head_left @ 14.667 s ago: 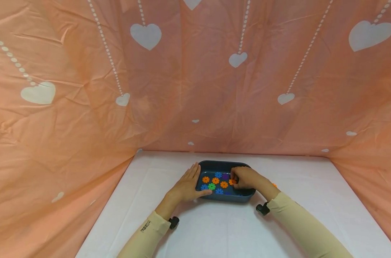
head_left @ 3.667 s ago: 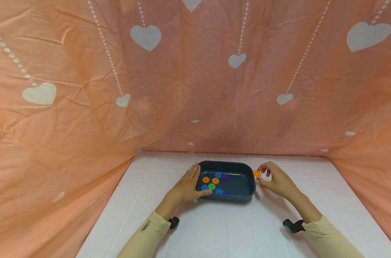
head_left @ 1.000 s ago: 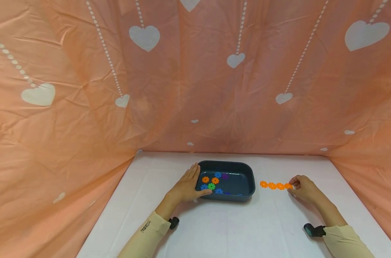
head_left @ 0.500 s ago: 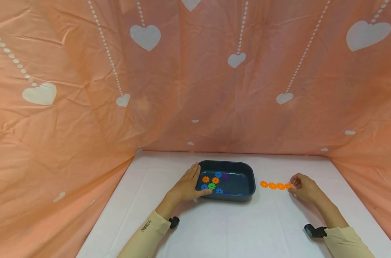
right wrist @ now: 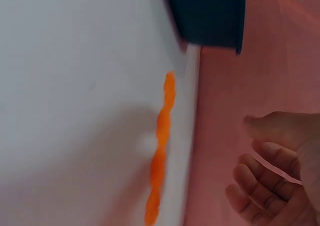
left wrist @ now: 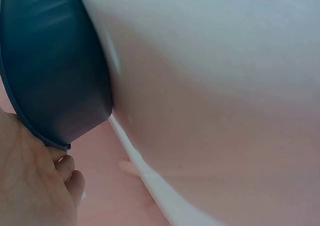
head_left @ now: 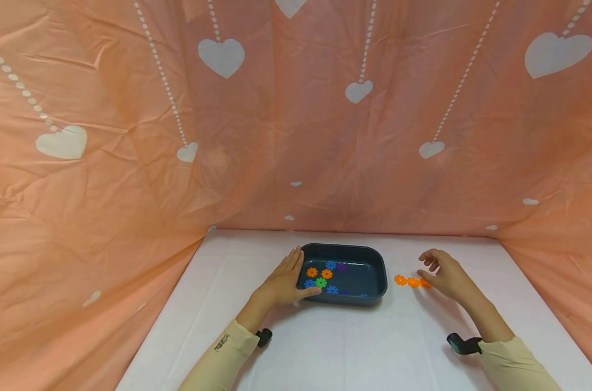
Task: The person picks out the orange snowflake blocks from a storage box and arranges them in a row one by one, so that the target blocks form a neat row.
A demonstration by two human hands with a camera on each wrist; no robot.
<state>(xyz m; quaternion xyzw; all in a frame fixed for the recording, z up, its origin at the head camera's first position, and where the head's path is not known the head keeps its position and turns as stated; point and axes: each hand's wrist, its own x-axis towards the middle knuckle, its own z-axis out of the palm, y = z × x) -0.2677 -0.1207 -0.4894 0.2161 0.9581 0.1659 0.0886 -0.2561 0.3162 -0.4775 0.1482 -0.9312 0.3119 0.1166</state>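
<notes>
My left hand rests on the left end of a dark blue-grey rectangular tray, fingers straight along the rim and thumb over the near edge. Inside the tray lie several notched plastic snowflake discs: orange, blue, purple and green. To the right of the tray, a row of orange snowflake discs lies on the white table. Over the row's right end hovers my right hand, fingers loosely bent and holding nothing; it hides part of the row. The right wrist view shows the row beside that hand.
A white cloth covers the table. Behind it and at both sides hangs a peach curtain with white hearts. Each wrist wears a small black camera.
Earlier, my right hand took orange discs from the tray and laid them in the row. Just now it has let go of the last disc and risen leftward. My left hand has stayed put.
</notes>
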